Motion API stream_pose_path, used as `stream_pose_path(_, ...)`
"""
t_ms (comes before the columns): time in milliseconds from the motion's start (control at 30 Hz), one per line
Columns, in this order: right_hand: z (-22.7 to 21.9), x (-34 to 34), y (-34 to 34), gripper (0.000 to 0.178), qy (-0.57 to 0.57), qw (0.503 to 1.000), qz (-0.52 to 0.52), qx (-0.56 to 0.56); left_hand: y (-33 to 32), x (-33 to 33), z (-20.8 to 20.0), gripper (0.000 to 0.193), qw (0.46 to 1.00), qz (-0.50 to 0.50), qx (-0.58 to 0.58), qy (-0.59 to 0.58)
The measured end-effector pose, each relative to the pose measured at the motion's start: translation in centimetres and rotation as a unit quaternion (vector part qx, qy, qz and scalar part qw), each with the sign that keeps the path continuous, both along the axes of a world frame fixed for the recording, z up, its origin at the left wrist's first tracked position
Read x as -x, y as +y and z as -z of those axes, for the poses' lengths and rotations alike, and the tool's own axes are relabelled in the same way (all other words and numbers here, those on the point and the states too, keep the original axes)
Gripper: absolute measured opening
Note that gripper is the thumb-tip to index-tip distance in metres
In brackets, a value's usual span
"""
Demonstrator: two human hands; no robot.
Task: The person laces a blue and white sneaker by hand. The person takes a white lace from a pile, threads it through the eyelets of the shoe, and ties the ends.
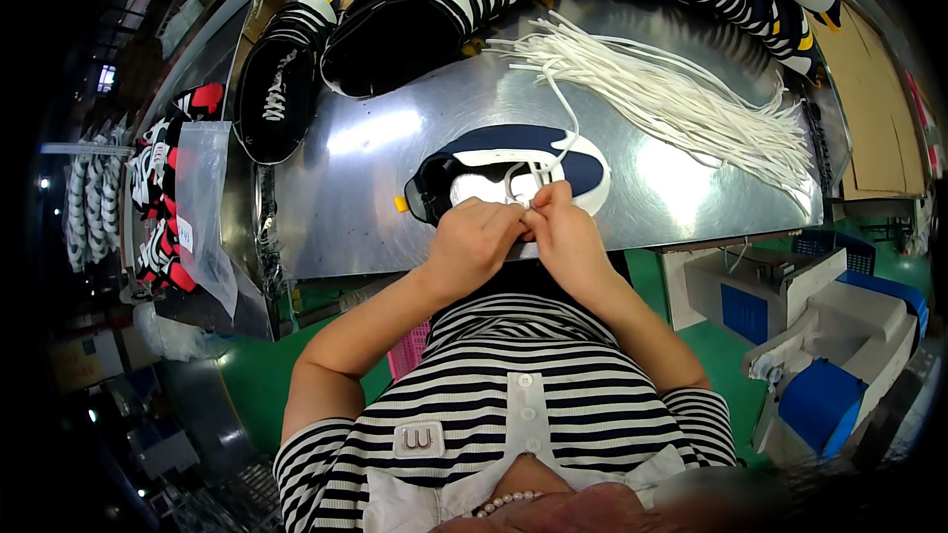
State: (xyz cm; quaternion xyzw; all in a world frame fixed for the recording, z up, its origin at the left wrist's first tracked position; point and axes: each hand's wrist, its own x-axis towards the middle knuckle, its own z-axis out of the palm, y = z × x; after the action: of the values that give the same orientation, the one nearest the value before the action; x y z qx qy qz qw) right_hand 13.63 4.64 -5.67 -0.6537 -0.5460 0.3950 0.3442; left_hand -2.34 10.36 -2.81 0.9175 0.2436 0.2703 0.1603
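Note:
A navy and white shoe upper point(513, 141) lies on its side on the metal table, with a yellow tab at its left end. A white shoelace point(575, 123) runs through its eyelets, and one length loops up toward the lace bundle. Both hands meet at the near edge of the shoe's opening. My left hand point(476, 237) is closed, fingertips pinched at the lace by the eyelets. Touching it, my right hand point(565, 232) pinches the lace too, thumb and forefinger together. The fingers hide the exact spot they grip.
A thick bundle of white laces point(681, 99) lies at the right. Stacked shoe uppers point(425, 15) line the far edge, with a separate dark row point(276, 94) at far left. A plastic bag point(205, 207) hangs off the left side. Grey and blue equipment point(820, 336) stands at lower right.

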Motion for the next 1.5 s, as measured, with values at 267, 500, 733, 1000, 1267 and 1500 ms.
stream_pose_path(267, -7.3, -4.2, -0.3, 0.019, -0.067, 0.996, -0.054, -0.011, -0.2, 0.9, 0.5, 0.029, 0.998, -0.055, -0.011, -0.033)
stream_pose_path(500, -4.3, -2.5, 3.0, 0.024, -0.124, 0.969, -0.203, -0.073, -0.4, 1.6, 0.5, 0.029, 0.996, 0.028, -0.059, -0.061)
stream_pose_path(733, -3.0, -2.8, 2.7, 0.020, 0.081, 0.984, -0.156, -0.004, 0.1, 2.1, 0.8, 0.030, 0.997, 0.072, -0.015, -0.037)
stream_pose_path(1000, -7.0, -4.2, 3.0, 0.018, 0.139, 0.985, -0.079, -0.060, 0.1, 2.0, 1.1, 0.033, 0.997, 0.065, 0.006, -0.034)
stream_pose_path(1267, -2.6, -2.2, 1.9, 0.018, -0.031, 0.991, -0.122, -0.036, 0.4, 1.6, 0.6, 0.031, 0.991, 0.109, -0.037, -0.065)
stream_pose_path(1500, -6.8, -4.4, 3.0, 0.016, 0.203, 0.970, -0.059, -0.122, 0.1, 2.1, 1.6, 0.030, 0.991, 0.126, 0.016, -0.038)
